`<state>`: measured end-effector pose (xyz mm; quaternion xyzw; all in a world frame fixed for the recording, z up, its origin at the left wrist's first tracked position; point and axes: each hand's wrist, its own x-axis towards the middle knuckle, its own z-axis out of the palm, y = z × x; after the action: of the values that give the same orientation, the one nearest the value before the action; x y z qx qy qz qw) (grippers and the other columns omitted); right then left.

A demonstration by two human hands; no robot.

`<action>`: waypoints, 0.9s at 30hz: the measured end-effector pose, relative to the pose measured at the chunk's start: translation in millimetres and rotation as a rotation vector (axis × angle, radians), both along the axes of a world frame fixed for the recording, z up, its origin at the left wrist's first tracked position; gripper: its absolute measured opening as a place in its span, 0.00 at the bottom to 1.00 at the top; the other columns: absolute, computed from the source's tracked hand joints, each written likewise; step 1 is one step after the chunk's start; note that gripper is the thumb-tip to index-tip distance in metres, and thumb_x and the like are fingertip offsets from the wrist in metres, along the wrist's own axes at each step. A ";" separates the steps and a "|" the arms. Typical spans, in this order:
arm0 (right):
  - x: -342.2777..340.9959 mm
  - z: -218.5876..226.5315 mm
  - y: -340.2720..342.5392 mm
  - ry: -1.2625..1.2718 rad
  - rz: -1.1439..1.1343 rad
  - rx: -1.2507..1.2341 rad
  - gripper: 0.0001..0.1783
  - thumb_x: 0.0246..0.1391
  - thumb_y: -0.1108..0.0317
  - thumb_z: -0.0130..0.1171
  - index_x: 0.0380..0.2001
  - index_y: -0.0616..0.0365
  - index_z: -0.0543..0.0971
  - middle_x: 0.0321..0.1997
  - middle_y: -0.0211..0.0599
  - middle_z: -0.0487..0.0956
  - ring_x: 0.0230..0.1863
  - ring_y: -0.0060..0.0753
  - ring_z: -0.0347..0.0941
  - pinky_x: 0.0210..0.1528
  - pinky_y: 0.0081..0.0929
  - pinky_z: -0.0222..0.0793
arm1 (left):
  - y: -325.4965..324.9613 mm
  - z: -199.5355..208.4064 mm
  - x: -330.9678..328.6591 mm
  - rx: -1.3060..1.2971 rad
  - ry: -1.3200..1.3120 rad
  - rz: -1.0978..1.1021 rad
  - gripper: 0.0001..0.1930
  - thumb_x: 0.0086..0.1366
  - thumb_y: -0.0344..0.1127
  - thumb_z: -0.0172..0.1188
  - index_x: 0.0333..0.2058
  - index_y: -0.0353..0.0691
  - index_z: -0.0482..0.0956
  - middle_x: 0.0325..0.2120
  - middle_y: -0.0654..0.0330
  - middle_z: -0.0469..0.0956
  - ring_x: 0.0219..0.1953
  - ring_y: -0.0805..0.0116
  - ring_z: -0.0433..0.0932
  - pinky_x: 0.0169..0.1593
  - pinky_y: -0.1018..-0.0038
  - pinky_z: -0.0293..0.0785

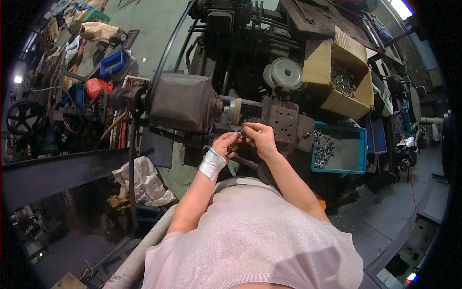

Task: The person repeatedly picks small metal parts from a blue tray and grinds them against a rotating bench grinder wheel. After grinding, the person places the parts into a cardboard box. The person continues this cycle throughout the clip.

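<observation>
Two forearms [294,180] converge; left hand [226,143], right hand [261,138] pinch small piece [242,130].

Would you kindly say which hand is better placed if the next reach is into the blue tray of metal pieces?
Probably the right hand: it is nearer the blue tray, while the left hand would have to cross the right forearm.
</observation>
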<state>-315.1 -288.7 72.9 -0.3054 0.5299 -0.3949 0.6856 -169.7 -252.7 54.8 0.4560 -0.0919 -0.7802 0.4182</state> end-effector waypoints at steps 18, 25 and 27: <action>19.8 -34.1 -24.5 0.306 -0.113 -0.151 0.06 0.40 0.75 0.57 0.24 0.67 0.78 0.19 0.33 0.76 0.19 0.18 0.68 0.20 0.16 0.62 | -16.8 -9.4 -12.6 -0.072 -0.359 0.101 0.09 0.54 0.38 0.58 0.29 0.38 0.74 0.20 0.66 0.75 0.17 0.82 0.69 0.15 0.85 0.55; 22.5 -20.1 -23.0 0.275 -0.137 -0.111 0.06 0.38 0.75 0.59 0.23 0.67 0.78 0.18 0.33 0.75 0.21 0.19 0.67 0.23 0.18 0.62 | -17.5 -6.0 -11.9 -0.085 -0.373 0.086 0.10 0.54 0.39 0.58 0.29 0.39 0.74 0.18 0.67 0.74 0.14 0.82 0.66 0.15 0.85 0.54; 20.9 -12.6 -20.4 0.186 -0.146 -0.082 0.06 0.40 0.74 0.58 0.25 0.65 0.78 0.19 0.31 0.75 0.20 0.18 0.67 0.21 0.16 0.61 | -15.6 0.4 -9.9 -0.096 -0.315 0.062 0.10 0.55 0.38 0.57 0.29 0.38 0.74 0.21 0.65 0.75 0.17 0.83 0.66 0.15 0.85 0.55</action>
<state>-294.1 -309.2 60.3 -0.3291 0.5953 -0.4350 0.5900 -179.5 -268.3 55.3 0.5547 -0.1794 -0.6805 0.4440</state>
